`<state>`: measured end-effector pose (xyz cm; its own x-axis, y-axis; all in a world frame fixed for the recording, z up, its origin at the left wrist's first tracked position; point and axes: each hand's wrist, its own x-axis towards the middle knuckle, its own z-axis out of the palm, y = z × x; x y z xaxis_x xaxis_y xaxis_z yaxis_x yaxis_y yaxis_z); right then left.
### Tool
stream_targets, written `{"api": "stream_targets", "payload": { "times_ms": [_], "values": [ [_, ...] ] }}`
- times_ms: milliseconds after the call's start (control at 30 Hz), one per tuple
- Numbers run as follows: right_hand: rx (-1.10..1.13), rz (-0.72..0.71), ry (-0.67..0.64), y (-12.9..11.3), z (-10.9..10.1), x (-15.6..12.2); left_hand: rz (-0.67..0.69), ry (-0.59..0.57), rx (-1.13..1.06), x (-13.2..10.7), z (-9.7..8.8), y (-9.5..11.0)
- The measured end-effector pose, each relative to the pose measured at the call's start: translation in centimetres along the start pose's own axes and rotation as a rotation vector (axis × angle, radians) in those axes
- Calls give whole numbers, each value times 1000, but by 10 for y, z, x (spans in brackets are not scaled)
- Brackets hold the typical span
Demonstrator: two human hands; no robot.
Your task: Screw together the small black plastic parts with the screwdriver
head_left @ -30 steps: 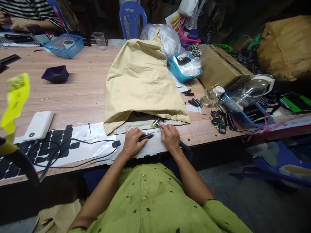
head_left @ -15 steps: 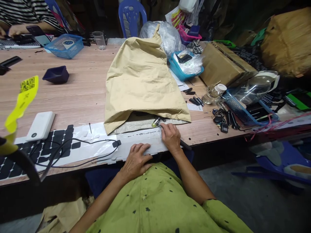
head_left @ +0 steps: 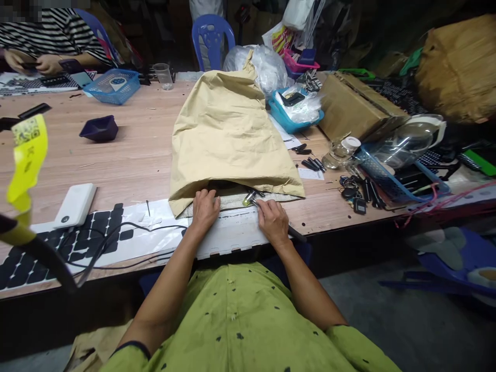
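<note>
A large beige cloth bag (head_left: 232, 126) lies on the table, its mouth turned toward me and gaping a little. My left hand (head_left: 206, 209) rests at the mouth's lower edge, palm down, with the fingers reaching to the dark gap; they look open. In my right hand (head_left: 272, 221) is a hammer (head_left: 249, 199) with a shiny metal head and a yellowish-green face, gripped close to the head. Its black handle (head_left: 296, 233) sticks out behind my wrist. A grey-white woven layer (head_left: 228, 204) and a white board (head_left: 227, 235) lie under the hands.
To the left are a white power bank (head_left: 75, 205), black cables and a dark-patterned sheet (head_left: 29, 258). A purple tray (head_left: 99, 128) and a blue basket (head_left: 112, 86) stand farther back. At right are a cardboard box (head_left: 354, 106) and a tool basket (head_left: 399, 178). Another person sits far left.
My left hand has moved forward from the table's edge to the bag's mouth. The right hand keeps the hammer in nearly the same place. The view has shifted slightly.
</note>
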<state>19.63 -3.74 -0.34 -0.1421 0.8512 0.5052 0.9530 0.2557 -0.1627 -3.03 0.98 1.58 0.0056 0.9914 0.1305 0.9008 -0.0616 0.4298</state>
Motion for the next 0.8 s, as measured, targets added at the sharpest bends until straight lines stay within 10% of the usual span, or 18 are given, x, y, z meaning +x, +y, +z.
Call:
{"api": "stream_targets", "payload": {
  "times_ms": [433,800],
  "values": [
    [-3,11,-15,-7,-2,0,-213,293,41,-10,-39,3],
    [-11,25,-82,-11,-6,0,-514,54,132,-2,-24,0]
  ]
}}
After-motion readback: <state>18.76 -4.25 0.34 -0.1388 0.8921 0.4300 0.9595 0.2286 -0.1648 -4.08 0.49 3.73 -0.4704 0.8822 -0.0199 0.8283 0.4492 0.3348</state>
